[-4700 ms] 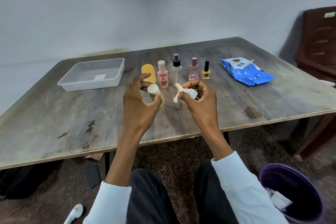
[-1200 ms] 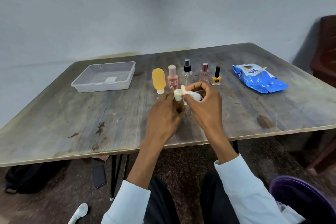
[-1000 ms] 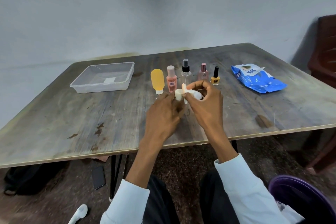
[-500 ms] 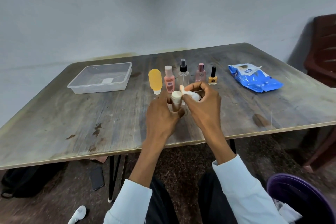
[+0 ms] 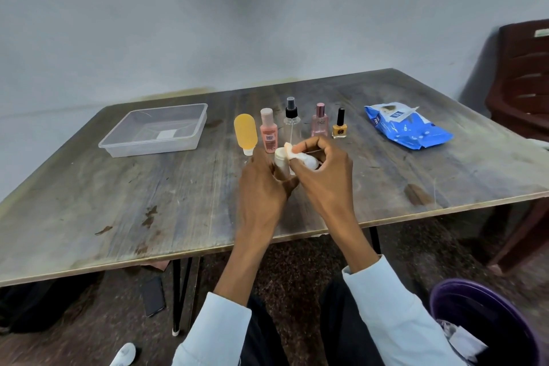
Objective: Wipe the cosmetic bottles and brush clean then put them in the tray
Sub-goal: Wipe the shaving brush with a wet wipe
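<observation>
My left hand (image 5: 264, 187) grips a small white bottle (image 5: 281, 159) upright above the table's middle. My right hand (image 5: 323, 175) pinches a crumpled white wipe (image 5: 300, 156) against the bottle's top. Behind my hands stand, in a row, an orange tube (image 5: 245, 132) on its cap, a pink bottle (image 5: 269, 134), a clear spray bottle (image 5: 291, 123), a pink perfume bottle (image 5: 320, 123) and a yellow nail polish (image 5: 339, 125). The clear plastic tray (image 5: 124, 147) sits at the back left with nothing from the row in it. No brush is visible.
A blue wipes pack (image 5: 407, 128) lies at the back right of the wooden table (image 5: 118, 211). A purple bin (image 5: 487, 324) holding used wipes stands on the floor at the right. A dark chair (image 5: 523, 80) is beyond the table's right side.
The white bottle went from tilted sideways to upright in my left hand. My right hand keeps the wipe at its top. The view shifted a little.
</observation>
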